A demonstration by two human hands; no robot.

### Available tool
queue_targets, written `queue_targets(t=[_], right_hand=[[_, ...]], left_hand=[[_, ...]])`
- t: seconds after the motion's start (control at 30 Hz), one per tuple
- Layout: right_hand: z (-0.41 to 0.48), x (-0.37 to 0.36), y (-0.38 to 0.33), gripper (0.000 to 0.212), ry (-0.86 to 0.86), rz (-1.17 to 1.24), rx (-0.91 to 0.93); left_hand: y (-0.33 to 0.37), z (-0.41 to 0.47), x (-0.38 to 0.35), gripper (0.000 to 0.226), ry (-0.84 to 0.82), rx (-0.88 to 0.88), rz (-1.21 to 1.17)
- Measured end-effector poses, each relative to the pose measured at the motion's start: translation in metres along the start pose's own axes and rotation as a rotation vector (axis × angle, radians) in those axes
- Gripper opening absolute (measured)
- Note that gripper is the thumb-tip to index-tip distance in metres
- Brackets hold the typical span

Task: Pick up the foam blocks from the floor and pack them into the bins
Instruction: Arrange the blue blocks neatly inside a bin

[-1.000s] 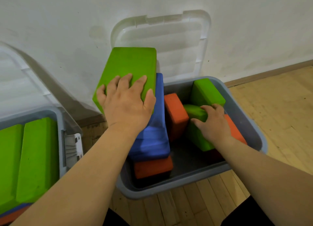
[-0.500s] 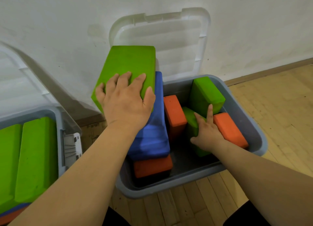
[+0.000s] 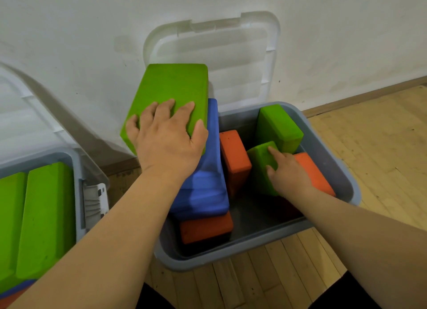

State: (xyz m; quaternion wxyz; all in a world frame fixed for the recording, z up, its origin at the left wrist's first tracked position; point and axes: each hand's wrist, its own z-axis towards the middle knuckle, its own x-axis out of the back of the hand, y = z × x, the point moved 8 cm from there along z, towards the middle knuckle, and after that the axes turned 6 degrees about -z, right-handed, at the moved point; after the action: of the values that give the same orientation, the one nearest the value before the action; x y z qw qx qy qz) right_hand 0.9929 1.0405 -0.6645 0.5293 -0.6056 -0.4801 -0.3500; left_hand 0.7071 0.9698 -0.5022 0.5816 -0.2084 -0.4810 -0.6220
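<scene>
A grey bin [image 3: 332,160] on the floor holds several foam blocks. My left hand [image 3: 166,139] grips a large green block [image 3: 171,86] above the bin's left side, fingers spread on its face and thumb hooked over its right edge. A blue block [image 3: 203,183] leans right behind it, standing on an orange block [image 3: 205,227]. My right hand [image 3: 291,174] holds a small green block [image 3: 260,160] inside the bin, index finger straight along its top and thumb on its near face. This block sits between two orange blocks [image 3: 233,153] [image 3: 314,172]. Another green block [image 3: 279,126] stands at the back.
A second grey bin [image 3: 76,170] at the left is packed with green blocks [image 3: 44,218]. Clear lids [image 3: 231,47] lean on the white wall behind both bins. Wooden floor [image 3: 374,142] lies to the right and in front.
My right hand has slid down the small green block and its index finger has straightened along the top. The block now sits lower between the orange blocks. My left hand has barely moved.
</scene>
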Motion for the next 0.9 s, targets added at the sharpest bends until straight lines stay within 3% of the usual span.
queue_targets(t=[0.17, 0.6, 0.77, 0.9], right_hand=[[0.000, -0.012, -0.005, 0.102, -0.141, -0.043, 0.009], [0.003, 0.003, -0.001, 0.093, -0.190, -0.030, -0.041], [0.003, 0.023, -0.016, 0.097, -0.241, -0.137, 0.001], [-0.010, 0.038, -0.021, 0.099, -0.422, -0.367, 0.034]], left_hand=[[0.001, -0.001, 0.000, 0.056, -0.004, -0.010, 0.007], [0.005, -0.002, 0.001, 0.056, -0.003, -0.018, 0.008], [0.004, -0.002, 0.002, 0.057, 0.005, -0.017, -0.004], [0.003, -0.002, 0.002, 0.057, 0.006, -0.017, 0.001]])
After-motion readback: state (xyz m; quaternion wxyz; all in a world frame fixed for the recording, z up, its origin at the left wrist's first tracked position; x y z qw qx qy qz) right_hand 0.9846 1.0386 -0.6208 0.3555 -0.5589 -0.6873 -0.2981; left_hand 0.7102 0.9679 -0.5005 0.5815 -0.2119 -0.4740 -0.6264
